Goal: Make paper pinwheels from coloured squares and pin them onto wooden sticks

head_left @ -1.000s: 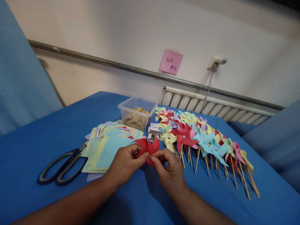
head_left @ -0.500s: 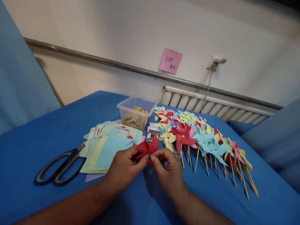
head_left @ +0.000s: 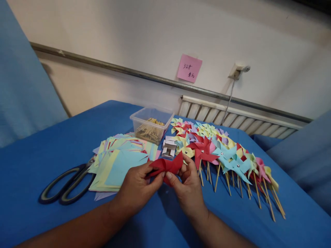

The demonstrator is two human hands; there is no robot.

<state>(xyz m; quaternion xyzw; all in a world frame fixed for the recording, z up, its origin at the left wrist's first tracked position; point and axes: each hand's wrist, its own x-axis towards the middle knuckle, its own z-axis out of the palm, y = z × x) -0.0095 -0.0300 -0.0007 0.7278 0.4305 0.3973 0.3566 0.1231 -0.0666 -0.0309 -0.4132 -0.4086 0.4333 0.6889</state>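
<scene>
A red paper pinwheel point(head_left: 167, 164), partly folded and with no stick visible on it, is held up between my two hands above the blue table. My left hand point(head_left: 138, 184) pinches it from the left, thumb near the centre. From the right, my right hand point(head_left: 190, 187) grips it with the thumb near the middle and fingers behind a raised red blade. Both hands are closed on the paper. Just beyond them stands a small open cardboard box point(head_left: 169, 148); its contents cannot be made out.
Left of my hands lie a stack of coloured paper sheets point(head_left: 124, 168) and dark-handled scissors point(head_left: 66, 184). A clear plastic tub point(head_left: 152, 124) of wooden sticks stands behind. On the right are many finished pinwheels point(head_left: 203, 151) on sticks. A radiator point(head_left: 232, 119) runs along the wall.
My right hand's fingers have spread up and right behind the red paper, and one blade now stretches farther right. My left hand has barely moved.
</scene>
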